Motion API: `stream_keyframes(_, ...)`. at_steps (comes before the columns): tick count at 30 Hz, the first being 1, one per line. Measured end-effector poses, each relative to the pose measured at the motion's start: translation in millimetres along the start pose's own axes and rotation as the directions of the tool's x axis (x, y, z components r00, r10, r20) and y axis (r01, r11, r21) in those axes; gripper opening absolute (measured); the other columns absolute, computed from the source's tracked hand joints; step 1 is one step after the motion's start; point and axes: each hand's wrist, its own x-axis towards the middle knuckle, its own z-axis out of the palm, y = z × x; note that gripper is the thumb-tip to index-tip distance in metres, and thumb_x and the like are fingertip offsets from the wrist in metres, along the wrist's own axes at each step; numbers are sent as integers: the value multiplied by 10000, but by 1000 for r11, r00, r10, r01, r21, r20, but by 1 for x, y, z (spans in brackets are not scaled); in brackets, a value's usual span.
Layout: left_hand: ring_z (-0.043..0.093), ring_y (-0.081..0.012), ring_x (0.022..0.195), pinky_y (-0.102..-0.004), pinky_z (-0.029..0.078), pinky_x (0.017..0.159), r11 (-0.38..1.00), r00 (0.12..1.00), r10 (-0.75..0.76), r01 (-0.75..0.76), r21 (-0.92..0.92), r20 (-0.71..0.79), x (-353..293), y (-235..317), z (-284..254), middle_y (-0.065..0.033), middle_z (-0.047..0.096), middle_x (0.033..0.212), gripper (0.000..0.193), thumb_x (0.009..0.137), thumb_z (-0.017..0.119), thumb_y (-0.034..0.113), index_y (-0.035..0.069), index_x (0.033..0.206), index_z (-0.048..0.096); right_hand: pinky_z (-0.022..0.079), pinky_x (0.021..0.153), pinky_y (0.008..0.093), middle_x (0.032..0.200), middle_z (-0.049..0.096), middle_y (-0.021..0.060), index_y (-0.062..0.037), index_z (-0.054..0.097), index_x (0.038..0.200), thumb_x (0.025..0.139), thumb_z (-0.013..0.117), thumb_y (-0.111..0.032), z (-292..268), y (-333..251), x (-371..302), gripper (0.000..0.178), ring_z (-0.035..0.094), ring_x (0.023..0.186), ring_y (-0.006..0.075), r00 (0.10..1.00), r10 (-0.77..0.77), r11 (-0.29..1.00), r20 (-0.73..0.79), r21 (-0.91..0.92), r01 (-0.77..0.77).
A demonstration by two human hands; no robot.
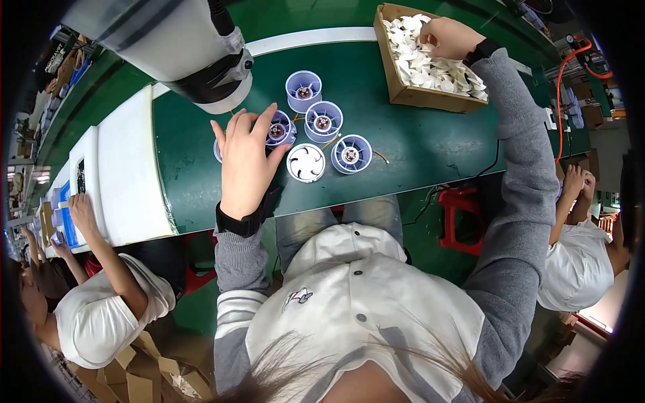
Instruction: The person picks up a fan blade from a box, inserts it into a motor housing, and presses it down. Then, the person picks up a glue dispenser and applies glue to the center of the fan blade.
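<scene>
My left hand (246, 156) reaches over the table's left part, thumb and index finger around a lavender fan housing (280, 129); its other fingers are spread. Part of another housing (217, 151) shows behind that hand. Close by stand more round lavender housings (323, 121), open side up, with dark motor coils inside and short wires. One round housing (306, 163) nearest me has a white bladed impeller in it. At the back right, my right hand (451, 37) dips into a cardboard box (430, 96) of loose white impellers (437, 70), fingertips pinched on one, partly hidden.
A large whitish cylinder on a black clamp (238, 70) overhangs the table's back left. White sheeting (127, 168) covers the table's left end. People in white shirts work on both sides. A red stool (460, 218) and an orange hose (561, 94) are at right.
</scene>
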Motion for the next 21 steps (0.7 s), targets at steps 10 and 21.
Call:
stream_keyframes(10,477,-315,1140,-642,223,1032,1000,1000,9,-9,-6,19,-2,2,-2,-107,547,1047,629,676,766,185,120,1256,531,498,728,310,902,636,113,-13,630,1044,785,692,-143,-10,-18,-48,296,616,787,220,900,-14,983,-435,157,91)
stream_keyframes(21,479,-334,1161,-625,207,1045,1000,999,-2,2,-17,-35,-3,1,0,-123,574,1077,601,647,789,191,60,1171,524,354,556,207,972,399,31,-31,394,1340,913,528,-175,28,-166,-121,470,383,689,62,848,-4,-949,-530,270,164)
